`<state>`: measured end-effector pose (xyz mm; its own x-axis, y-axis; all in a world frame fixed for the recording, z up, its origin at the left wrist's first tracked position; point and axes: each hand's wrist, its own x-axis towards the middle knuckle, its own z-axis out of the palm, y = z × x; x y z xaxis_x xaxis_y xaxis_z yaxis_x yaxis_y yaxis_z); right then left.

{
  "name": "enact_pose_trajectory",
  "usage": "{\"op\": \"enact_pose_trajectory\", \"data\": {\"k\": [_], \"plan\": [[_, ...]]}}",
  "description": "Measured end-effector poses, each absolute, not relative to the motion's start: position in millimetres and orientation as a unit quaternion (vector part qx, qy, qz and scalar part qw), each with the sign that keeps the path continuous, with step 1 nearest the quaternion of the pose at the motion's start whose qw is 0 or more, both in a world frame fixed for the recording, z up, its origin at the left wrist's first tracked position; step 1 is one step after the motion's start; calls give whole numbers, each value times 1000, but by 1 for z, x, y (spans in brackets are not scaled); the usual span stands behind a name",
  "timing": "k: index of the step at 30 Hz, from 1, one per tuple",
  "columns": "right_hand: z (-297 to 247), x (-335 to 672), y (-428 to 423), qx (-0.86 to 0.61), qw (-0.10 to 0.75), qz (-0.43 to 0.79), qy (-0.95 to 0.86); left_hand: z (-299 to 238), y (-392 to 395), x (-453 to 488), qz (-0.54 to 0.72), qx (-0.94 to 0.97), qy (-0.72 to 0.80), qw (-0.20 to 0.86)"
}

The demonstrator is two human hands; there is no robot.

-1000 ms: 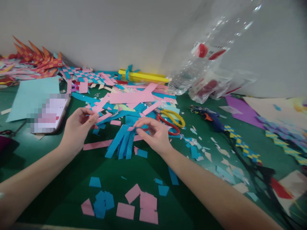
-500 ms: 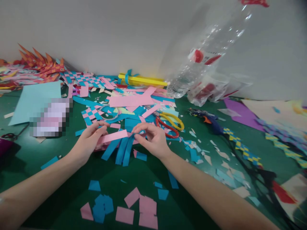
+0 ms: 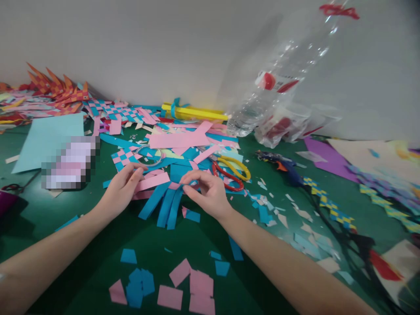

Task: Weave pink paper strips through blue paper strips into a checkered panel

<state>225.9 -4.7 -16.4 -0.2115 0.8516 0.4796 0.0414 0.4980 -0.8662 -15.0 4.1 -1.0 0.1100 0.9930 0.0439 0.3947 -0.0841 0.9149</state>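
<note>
My left hand (image 3: 123, 188) is closed, thumb against fingers, on a pink paper strip (image 3: 154, 180) that points right. A second pink strip (image 3: 144, 195) shows just below it. Several blue paper strips (image 3: 168, 208) fan out toward me between the two hands, with a small pink section (image 3: 174, 186) across their upper ends. My right hand (image 3: 208, 190) pinches the blue strips at their upper right; its fingertips partly cover that spot. Behind the hands lie scissors (image 3: 234, 168) with red and yellow handles, a roll of clear tape (image 3: 149, 155) and a pink-and-blue woven paper piece (image 3: 123, 158).
Cut pink scraps (image 3: 169, 297) and blue scraps (image 3: 141, 282) lie in front on the green table (image 3: 88, 262). A clear plastic sleeve of cups (image 3: 278, 87) leans on the wall. A blurred-out phone-like object (image 3: 74, 162) rests on light-blue paper (image 3: 54, 135) at left.
The left hand's pink strip has shifted slightly left, away from the blue strips. A short pink section now shows across the blue strips beside my right fingertips. My right hand stays nearly in place.
</note>
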Motion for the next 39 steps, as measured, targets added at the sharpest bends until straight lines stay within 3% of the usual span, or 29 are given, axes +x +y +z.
{"op": "enact_pose_trajectory", "data": {"k": [6,14,21,32,39], "plan": [[-17,226,-5,-327,533,374,-685,2,18,-23,423,635,569,308],[-19,225,-3,-330,535,369,-685,8,10,-17,548,551,497,386],[-18,226,-2,-348,533,354,-685,13,-9,-3,462,571,463,496],[-15,221,-3,-439,485,271,-706,20,-15,1,322,687,396,518],[-14,220,-2,-462,462,229,-722,7,-9,-5,315,774,414,361]]}}
